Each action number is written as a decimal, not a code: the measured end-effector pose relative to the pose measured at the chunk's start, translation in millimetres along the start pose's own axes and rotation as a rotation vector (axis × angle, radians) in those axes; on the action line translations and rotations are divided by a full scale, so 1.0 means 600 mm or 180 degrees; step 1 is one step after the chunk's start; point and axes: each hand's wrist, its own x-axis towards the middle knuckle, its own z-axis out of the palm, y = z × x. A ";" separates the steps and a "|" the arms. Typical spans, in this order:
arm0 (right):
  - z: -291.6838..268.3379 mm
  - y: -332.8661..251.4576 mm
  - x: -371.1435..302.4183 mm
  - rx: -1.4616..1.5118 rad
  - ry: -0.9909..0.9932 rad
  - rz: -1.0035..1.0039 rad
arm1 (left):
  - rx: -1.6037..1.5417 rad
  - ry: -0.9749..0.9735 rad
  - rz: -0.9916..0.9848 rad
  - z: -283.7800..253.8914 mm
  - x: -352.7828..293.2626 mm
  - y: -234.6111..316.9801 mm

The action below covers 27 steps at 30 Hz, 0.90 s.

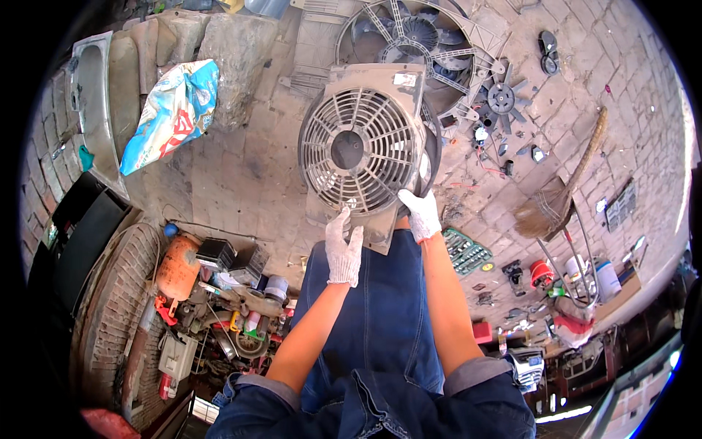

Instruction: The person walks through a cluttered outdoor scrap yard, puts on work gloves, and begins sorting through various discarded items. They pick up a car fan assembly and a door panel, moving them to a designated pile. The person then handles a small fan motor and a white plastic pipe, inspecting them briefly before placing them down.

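A dusty grey radiator fan [387,159] with a round slatted grille and a squarish shroud is held up in front of my knees. My right hand [422,215], in a white knit glove, is closed on its lower right edge. At the lower left of the grille is my left hand [343,250], also gloved, with thumb and fingers apart and fingertips at the fan's lower rim. Whether those fingertips press on it is hard to see. Behind the fan, a larger fan assembly [450,55] lies on the floor, with a loose fan blade wheel [501,98] beside it.
Small broken parts lie on the brick floor to the right, near a straw broom [545,212] and a green socket set [466,251]. At left are a blue-white sack [172,113], an orange tank [178,267] and piled tools. A red-topped container [541,274] stands at right.
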 end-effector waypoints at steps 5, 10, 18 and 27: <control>-0.130 -0.062 -0.084 0.0831 0.0488 -0.0162 | -0.0397 0.0112 0.0590 0.036 0.040 0.065; -0.251 -0.070 -0.141 0.1425 0.1154 -0.0538 | 0.1338 0.0600 0.1361 0.106 0.272 0.083; -0.231 -0.053 -0.182 0.2402 0.2132 -0.0908 | 0.3079 -0.0861 0.2498 0.314 0.514 0.112; -0.154 -0.022 -0.181 0.2641 0.2660 -0.1091 | 0.4759 -0.0946 0.2429 0.310 0.568 0.127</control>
